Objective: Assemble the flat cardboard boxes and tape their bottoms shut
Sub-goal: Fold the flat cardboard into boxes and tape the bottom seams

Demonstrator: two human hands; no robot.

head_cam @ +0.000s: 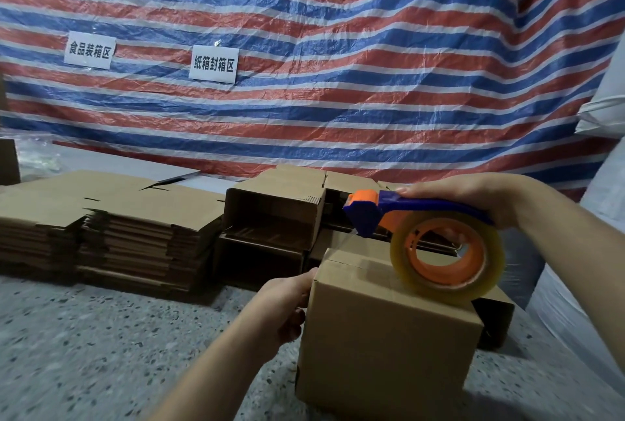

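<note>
**1 box under the tape, 1 stack waiting**

1 assembled cardboard box [382,329] stood on the speckled floor [101,336], flaps closed on top. The right hand [473,197] curled around the blue handle of 1 tape dispenser [406,214], whose clear tape roll [446,258] rested on the box top; a strip of tape ran from the cutter to the box's far left edge. The left hand [287,299] pressed against the box's left side, fingers wrapped over the upper corner. 1 stack of flat cardboard boxes [111,228] lay to the left. Open, empty assembled boxes [270,214] lay stacked on their sides behind. 2 paper signs [213,64] hung on the striped tarp [372,65].
</note>
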